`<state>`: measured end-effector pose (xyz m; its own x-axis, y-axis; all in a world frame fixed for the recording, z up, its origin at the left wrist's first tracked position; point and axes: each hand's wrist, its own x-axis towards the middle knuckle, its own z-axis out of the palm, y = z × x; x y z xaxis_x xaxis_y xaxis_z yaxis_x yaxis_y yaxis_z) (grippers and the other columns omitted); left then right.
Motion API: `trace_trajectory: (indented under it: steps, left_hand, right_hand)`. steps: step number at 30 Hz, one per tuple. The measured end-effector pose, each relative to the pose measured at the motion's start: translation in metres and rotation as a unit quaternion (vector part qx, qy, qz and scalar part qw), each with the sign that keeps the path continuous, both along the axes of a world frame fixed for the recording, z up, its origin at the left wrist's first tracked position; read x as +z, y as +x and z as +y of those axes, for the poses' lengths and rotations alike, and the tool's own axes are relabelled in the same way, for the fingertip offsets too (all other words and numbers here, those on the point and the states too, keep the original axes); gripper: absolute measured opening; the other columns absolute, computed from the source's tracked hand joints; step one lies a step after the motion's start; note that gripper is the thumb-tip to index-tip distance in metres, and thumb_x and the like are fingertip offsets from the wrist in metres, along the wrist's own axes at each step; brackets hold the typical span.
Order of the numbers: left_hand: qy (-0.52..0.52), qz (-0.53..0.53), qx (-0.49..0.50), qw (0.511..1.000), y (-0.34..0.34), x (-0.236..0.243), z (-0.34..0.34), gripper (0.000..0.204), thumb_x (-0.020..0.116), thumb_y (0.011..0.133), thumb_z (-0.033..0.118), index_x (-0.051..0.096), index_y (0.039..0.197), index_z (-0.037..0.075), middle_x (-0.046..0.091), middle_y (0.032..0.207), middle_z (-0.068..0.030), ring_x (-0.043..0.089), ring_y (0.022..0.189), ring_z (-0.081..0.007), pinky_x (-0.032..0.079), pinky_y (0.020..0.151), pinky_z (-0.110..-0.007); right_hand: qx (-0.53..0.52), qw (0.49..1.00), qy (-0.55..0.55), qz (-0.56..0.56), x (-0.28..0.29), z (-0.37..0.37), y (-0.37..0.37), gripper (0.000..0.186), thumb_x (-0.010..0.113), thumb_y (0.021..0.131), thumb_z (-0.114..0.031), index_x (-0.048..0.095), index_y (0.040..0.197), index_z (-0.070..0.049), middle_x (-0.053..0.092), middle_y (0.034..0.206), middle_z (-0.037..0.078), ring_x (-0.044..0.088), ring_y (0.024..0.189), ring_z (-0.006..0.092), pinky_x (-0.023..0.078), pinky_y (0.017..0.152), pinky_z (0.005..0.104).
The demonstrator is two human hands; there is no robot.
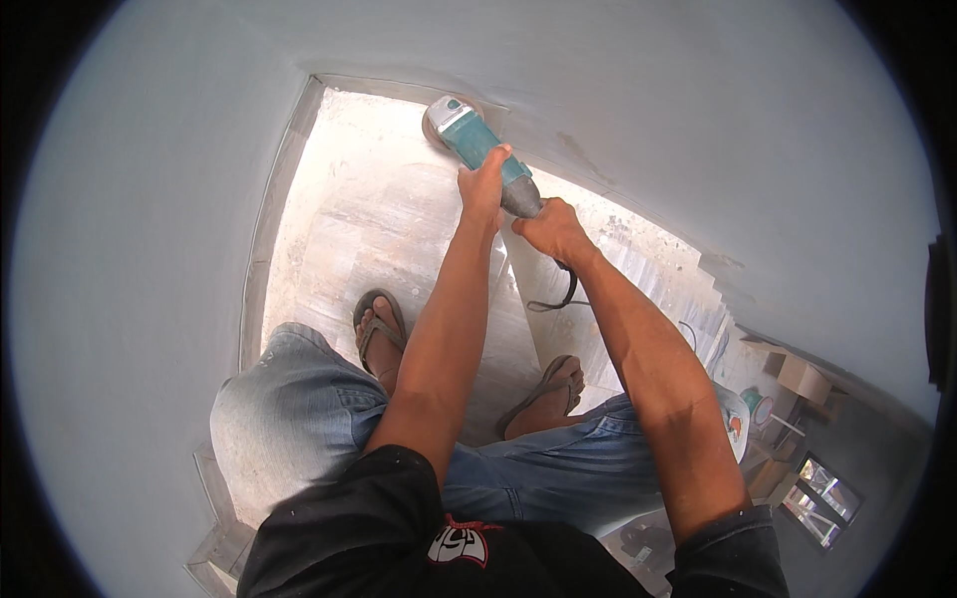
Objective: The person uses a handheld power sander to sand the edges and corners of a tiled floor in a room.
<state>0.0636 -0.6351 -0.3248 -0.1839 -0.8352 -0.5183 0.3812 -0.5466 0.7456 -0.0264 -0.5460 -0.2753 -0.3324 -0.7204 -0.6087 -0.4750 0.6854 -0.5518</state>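
Observation:
Both my hands hold a teal angle grinder [467, 138] with a silver head and a dark rear end. My left hand [482, 183] is wrapped round the middle of its body, thumb along the top. Behind it, my right hand [555, 228] grips the dark tail end, where a black power cord [570, 289] hangs down. The round disc [431, 128] under the head lies by the foot of the far wall, close to the baseboard [374, 88]. Whether it touches the floor or the baseboard, I cannot tell.
Pale, dusty floor tiles [344, 214] lie between grey walls [150, 249]. My sandalled feet [380, 324] stand close behind the grinder. Steps run down along the right wall. Beyond them are a cardboard box [802, 379], a green spool [756, 407] and a window [820, 500].

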Motion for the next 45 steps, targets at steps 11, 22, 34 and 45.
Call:
trace_trajectory:
  steps: [11, 22, 34, 45]
  left_hand:
    - [0.002, -0.007, -0.002, 1.0, -0.002, -0.009, 0.0, 0.048, 0.075, 0.078, 0.023, 0.053, 0.113, -0.001, 0.056, 0.098, -0.0081, 0.058, 0.089, -0.0196, 0.05, 0.08, -0.037]
    - [0.0, 0.004, -0.016, 1.0, -0.002, -0.006, 0.001, 0.051, 0.076, 0.077, 0.024, 0.052, 0.115, -0.001, 0.056, 0.1, -0.0086, 0.058, 0.09, -0.0202, 0.05, 0.08, -0.037]
    - [0.005, 0.004, -0.011, 1.0, -0.005, -0.005, 0.008, 0.049, 0.074, 0.077, 0.023, 0.051, 0.114, 0.001, 0.055, 0.1, -0.0078, 0.058, 0.09, -0.0199, 0.05, 0.08, -0.038]
    - [-0.006, 0.018, -0.014, 1.0, -0.009, -0.003, 0.012, 0.06, 0.078, 0.074, 0.024, 0.047, 0.115, -0.007, 0.055, 0.102, -0.0124, 0.058, 0.089, -0.0203, 0.05, 0.079, -0.036]
  right_hand:
    - [-0.017, 1.0, -0.009, -0.009, -0.001, 0.004, -0.001, 0.048, 0.069, 0.07, -0.028, 0.069, 0.101, 0.008, 0.069, 0.098, 0.027, 0.069, 0.095, 0.0357, 0.053, 0.085, 0.0392]
    - [-0.017, 1.0, -0.024, -0.005, -0.009, 0.006, -0.001, 0.046, 0.069, 0.068, -0.029, 0.069, 0.095, 0.008, 0.07, 0.089, 0.026, 0.07, 0.085, 0.0331, 0.053, 0.079, 0.0379]
    - [-0.017, 1.0, 0.0, -0.007, -0.006, 0.009, -0.003, 0.047, 0.07, 0.07, -0.028, 0.069, 0.098, 0.009, 0.069, 0.099, 0.029, 0.069, 0.097, 0.0375, 0.054, 0.086, 0.0403]
    - [-0.025, 0.999, -0.022, 0.016, -0.018, 0.015, -0.008, 0.044, 0.069, 0.068, -0.029, 0.069, 0.092, 0.008, 0.07, 0.086, 0.026, 0.07, 0.084, 0.0338, 0.053, 0.079, 0.0385]
